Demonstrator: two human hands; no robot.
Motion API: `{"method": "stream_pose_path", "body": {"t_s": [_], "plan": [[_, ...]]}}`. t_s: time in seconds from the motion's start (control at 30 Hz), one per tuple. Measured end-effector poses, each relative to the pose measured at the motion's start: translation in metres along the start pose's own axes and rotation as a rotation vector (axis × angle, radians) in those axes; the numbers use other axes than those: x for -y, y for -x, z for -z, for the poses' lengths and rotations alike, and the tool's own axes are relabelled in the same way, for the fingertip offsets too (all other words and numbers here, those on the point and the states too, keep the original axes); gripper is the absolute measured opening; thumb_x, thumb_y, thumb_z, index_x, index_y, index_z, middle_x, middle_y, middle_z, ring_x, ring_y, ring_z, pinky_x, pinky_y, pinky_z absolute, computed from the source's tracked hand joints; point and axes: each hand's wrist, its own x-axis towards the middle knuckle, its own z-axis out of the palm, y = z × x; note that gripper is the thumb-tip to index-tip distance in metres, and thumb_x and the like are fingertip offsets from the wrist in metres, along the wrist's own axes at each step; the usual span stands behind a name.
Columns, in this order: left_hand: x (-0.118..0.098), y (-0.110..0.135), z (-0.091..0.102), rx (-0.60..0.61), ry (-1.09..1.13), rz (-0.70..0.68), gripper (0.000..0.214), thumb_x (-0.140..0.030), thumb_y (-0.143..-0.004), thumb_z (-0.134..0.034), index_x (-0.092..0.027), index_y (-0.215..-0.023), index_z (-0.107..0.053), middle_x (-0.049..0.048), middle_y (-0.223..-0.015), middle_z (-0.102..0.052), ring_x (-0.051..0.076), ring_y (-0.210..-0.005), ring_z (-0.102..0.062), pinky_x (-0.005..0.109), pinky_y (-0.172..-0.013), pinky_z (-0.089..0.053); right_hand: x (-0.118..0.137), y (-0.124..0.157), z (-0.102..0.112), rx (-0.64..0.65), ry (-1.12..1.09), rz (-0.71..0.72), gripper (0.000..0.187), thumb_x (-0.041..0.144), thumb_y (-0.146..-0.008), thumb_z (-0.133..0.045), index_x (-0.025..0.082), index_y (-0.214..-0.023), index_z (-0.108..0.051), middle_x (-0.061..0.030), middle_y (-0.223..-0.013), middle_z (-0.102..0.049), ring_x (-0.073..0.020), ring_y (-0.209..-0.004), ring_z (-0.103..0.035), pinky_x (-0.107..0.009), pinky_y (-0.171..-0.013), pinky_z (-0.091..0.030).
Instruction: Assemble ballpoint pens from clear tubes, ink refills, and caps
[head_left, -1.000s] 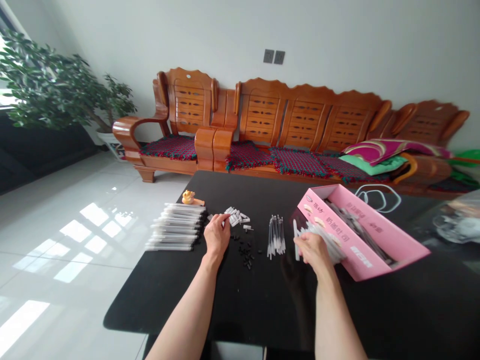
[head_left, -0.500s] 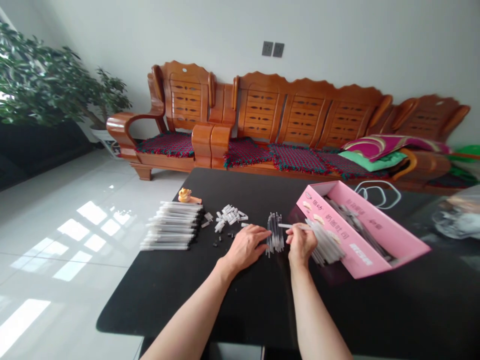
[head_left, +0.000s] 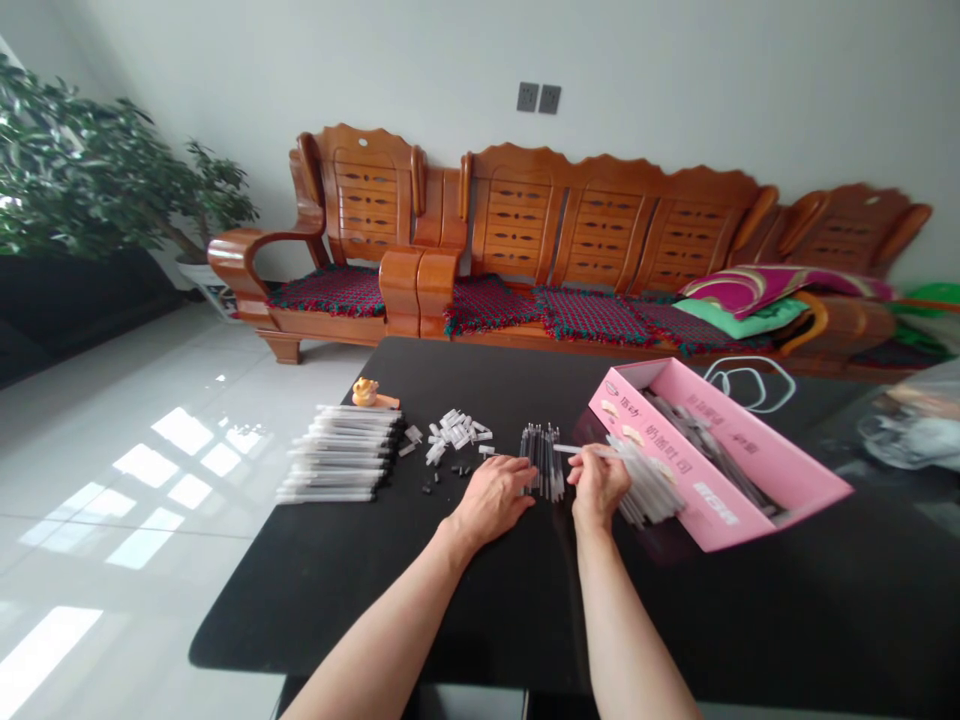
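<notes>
While the right hand (head_left: 600,488) pinches a white tube (head_left: 564,448), the left hand (head_left: 491,502) bends at slim refills (head_left: 541,462)

Where it shows, below and right of the frame's centre, the tube looks pale and straight, pointing left; its right end is hard to make out. Left fingertips reach the refills' left side; whether they grip one, I cannot tell. The refills have dark shafts. Rightward, a blurred heap of frosted tubes (head_left: 646,488) lies beside the pink box (head_left: 806,480). A clear bag (head_left: 907,430) is cut off at the right edge.
</notes>
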Motion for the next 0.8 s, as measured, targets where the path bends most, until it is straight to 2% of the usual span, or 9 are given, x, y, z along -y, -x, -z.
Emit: {"method": "stream_pose_path", "body": {"t_s": [0.1, 0.2, 0.33, 0.5, 0.8], "plan": [[-0.0002, 0.0005, 0.0026, -0.044, -0.034, 0.166, 0.03, -0.039, -0.079, -0.072, -0.02, -0.101, -0.066, 0.0082, -0.104, -0.066, 0.025, -0.101, -0.06, 0.036, -0.09, -0.044, 0.0001, 0.0008, -0.0003, 0.008, 0.0, 0.001, 0.002, 0.02, -0.072, -0.058, 0.018, -0.072, -0.059, 0.0052, -0.052, -0.06, -0.009, -0.033, -0.048, -0.021, -0.039, -0.037], [-0.0011, -0.0009, 0.0011, -0.046, -0.086, 0.257, 0.027, -0.04, -0.076, -0.073, -0.018, -0.089, -0.065, 0.0078, -0.092, -0.064, 0.025, -0.092, -0.059, 0.036, -0.081, -0.044, -0.0001, 0.0017, -0.001, 0.028, 0.0, -0.009, 0.002, 0.019, -0.072, -0.058, 0.018, -0.071, -0.059, 0.0053, -0.051, -0.059, -0.009, -0.033, -0.048, -0.021, -0.038, -0.037], [-0.0035, -0.0021, -0.002, -0.043, -0.131, 0.292, 0.016, -0.033, -0.081, -0.067, -0.018, -0.08, -0.063, 0.0079, -0.087, -0.064, 0.024, -0.088, -0.06, 0.035, -0.078, -0.042, -0.0011, 0.0026, -0.0026, 0.051, -0.015, -0.013, 0.002, 0.019, -0.071, -0.058, 0.018, -0.071, -0.059, 0.0055, -0.05, -0.059, -0.009, -0.033, -0.048, -0.021, -0.037, -0.036], [-0.007, -0.0026, -0.0028, -0.063, -0.17, 0.324, 0.021, -0.038, -0.08, -0.067, -0.018, -0.077, -0.062, 0.0088, -0.085, -0.066, 0.025, -0.088, -0.06, 0.037, -0.08, -0.04, -0.0023, 0.0033, -0.004, 0.063, -0.024, -0.011, 0.003, 0.019, -0.072, -0.058, 0.018, -0.07, -0.059, 0.0056, -0.048, -0.059, -0.0092, -0.032, -0.048, -0.021, -0.037, -0.037], [-0.0046, -0.0018, -0.0044, -0.079, -0.135, 0.38, 0.014, -0.029, -0.08, -0.063, -0.017, -0.075, -0.065, 0.01, -0.085, -0.069, 0.025, -0.088, -0.063, 0.037, -0.082, -0.04, -0.0003, 0.004, -0.0052, 0.08, -0.04, -0.021, 0.003, 0.02, -0.072, -0.06, 0.018, -0.073, -0.059, 0.0052, -0.05, -0.06, -0.0091, -0.032, -0.048, -0.02, -0.036, -0.037]]}}
